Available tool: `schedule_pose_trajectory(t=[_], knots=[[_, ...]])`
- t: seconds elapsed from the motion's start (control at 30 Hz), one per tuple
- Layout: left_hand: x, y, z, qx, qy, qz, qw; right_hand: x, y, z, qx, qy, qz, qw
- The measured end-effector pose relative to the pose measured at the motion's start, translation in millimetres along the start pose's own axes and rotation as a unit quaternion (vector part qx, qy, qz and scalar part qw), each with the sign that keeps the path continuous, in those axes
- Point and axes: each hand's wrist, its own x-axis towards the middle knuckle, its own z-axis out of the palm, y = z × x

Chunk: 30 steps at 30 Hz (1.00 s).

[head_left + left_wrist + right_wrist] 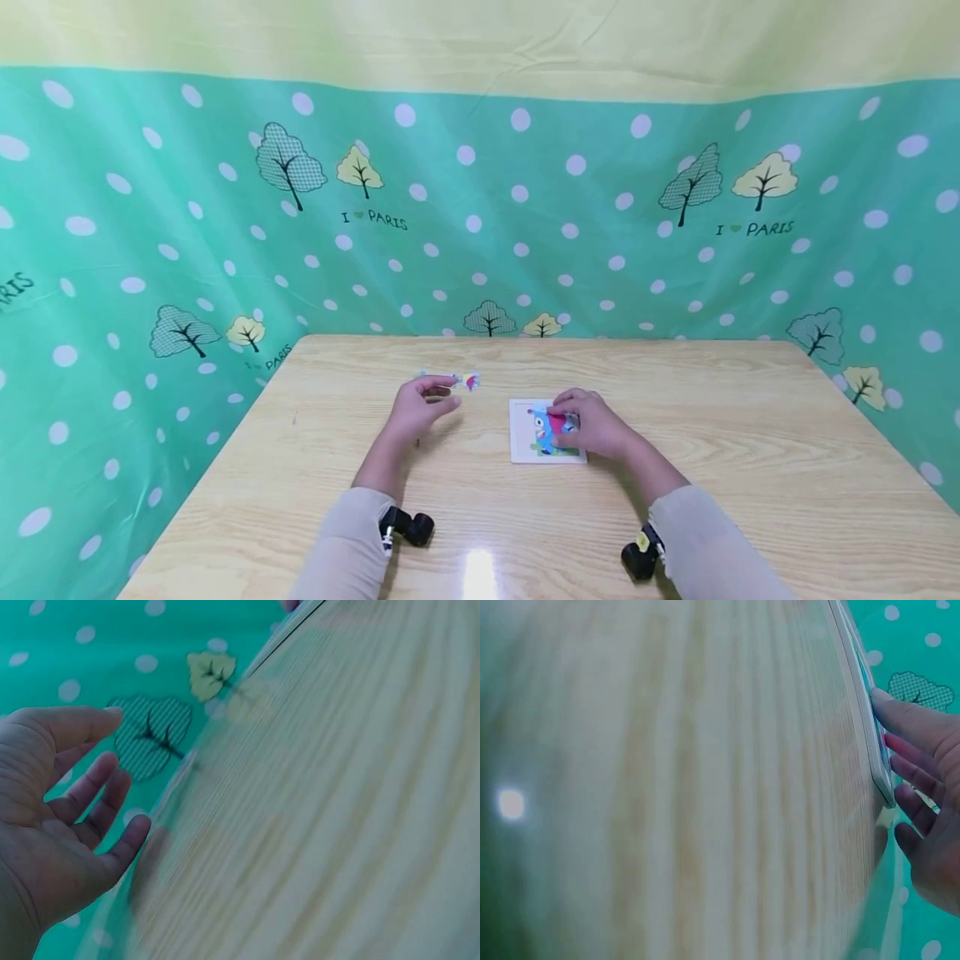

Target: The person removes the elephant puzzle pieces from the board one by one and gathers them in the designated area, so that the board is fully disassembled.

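My right hand (592,423) is over a small white-bordered picture puzzle board (524,433) with a blue cartoon figure and a red-pink patch. In the right wrist view, the index fingertip touches the top of the board (865,712), while the other fingers bend loosely beside its edge. My left hand (420,410) hovers farther left, thumb and fingers apart, nothing visible between them. Just past its fingertips lie colourful puzzle pieces (469,382), partly hidden by the fingers. The left wrist view shows the same hand (64,802) with spread fingers.
The pale wooden table (750,433) extends to both sides of the hands. Behind it hangs a green dotted curtain (517,217) with printed trees. A black wrist camera (408,527) is strapped on the left sleeve, another camera (640,557) on the right.
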Motion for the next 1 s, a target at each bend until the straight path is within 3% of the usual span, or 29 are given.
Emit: schedule_pose_trajectory(t=[0.17, 0.4, 0.63, 1.0], knots=[[-0.4, 8.7, 18.3, 0.009, -0.022, 0.018, 0.9996, -1.4, -3.4, 1.8, -0.033, 0.028, 0.007, 0.9991], [1.5, 21.3, 39.3, 0.061, -0.06, 0.034, 0.9958, -4.3, -7.9, 2.4, -0.041, 0.039, 0.023, 0.9981], [8.6, 31.5, 54.6, 0.077, -0.082, 0.011, 0.9936, -0.7, -7.1, 3.6, -0.065, 0.059, 0.026, 0.9958], [19.5, 35.9, 77.6, 0.133, -0.12, 0.012, 0.9837, 6.3, -8.9, 6.2, -0.076, 0.071, 0.042, 0.9936]])
